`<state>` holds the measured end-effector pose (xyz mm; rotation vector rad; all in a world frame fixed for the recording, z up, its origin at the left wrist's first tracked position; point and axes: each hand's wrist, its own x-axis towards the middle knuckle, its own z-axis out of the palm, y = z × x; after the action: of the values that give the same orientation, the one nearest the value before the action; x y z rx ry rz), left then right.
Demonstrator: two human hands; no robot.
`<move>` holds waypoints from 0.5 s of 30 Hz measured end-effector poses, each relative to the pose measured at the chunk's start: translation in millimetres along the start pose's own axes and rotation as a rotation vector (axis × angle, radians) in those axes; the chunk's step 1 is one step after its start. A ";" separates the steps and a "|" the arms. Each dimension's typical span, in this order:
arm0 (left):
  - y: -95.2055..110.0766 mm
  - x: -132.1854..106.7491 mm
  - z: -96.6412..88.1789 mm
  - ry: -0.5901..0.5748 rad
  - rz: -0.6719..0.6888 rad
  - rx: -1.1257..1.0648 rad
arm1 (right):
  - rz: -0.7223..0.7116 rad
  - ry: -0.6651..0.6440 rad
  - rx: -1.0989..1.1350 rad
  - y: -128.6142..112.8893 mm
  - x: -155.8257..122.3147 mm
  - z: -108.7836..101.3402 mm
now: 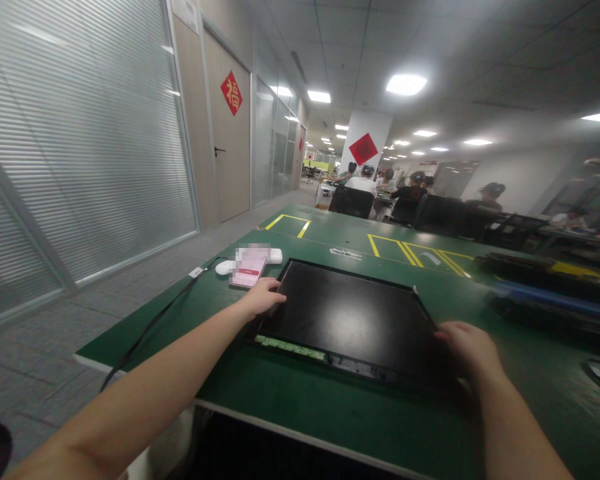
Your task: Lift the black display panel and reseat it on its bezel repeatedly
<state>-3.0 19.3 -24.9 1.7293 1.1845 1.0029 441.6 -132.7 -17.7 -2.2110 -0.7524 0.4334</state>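
A black flat display panel [350, 313] lies face up over the green table, with a green circuit strip [290, 347] along its near edge. My left hand [264, 297] grips the panel's left edge, thumb on top and fingers partly hidden at the side. At the opposite edge, my right hand [467, 343] is curled round the panel's right side, its fingertips mostly out of sight. Whether the panel rests fully on the table or is slightly raised, I cannot tell. Just beyond my left hand lies a phone [253, 268] with a lit screen.
White rounded items, one a small case [275, 255], sit by the phone. A black cable [165, 313] runs off the table's left edge. Yellow tape outlines [405, 248] mark the far part of the green table [330, 413]. Dark panels [555, 300] are stacked at right. People sit beyond.
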 end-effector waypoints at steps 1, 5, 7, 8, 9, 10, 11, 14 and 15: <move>-0.5 0.1 0.0 -0.001 -0.002 -0.002 | 0.001 -0.003 0.006 0.3 0.7 0.2; -2.0 1.5 -0.1 -0.039 -0.016 0.042 | -0.010 0.005 0.025 1.0 1.7 1.2; -2.6 2.3 -0.2 -0.062 -0.024 0.078 | -0.016 0.023 0.019 0.4 0.8 1.4; -2.8 2.7 -0.3 -0.068 -0.024 0.096 | -0.013 0.032 0.017 0.0 0.2 1.4; -2.9 2.9 -0.4 -0.070 -0.021 0.113 | -0.008 0.033 0.020 -0.4 -0.2 1.4; -3.0 3.1 -0.5 -0.070 -0.017 0.130 | -0.004 0.030 0.026 -0.6 -0.5 1.4; -3.1 3.3 -0.7 -0.072 -0.014 0.147 | -0.001 0.026 0.031 -0.6 -0.3 1.4; -2.9 3.7 -1.1 -0.069 -0.022 0.209 | 0.001 0.020 0.035 1.7 2.5 1.9; -3.0 3.9 -1.1 -0.057 -0.034 0.232 | -0.002 0.020 0.033 2.9 4.0 2.1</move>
<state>-4.0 23.9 -26.5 1.8965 1.3309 0.8156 444.7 -130.7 -21.6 -2.1804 -0.7318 0.4189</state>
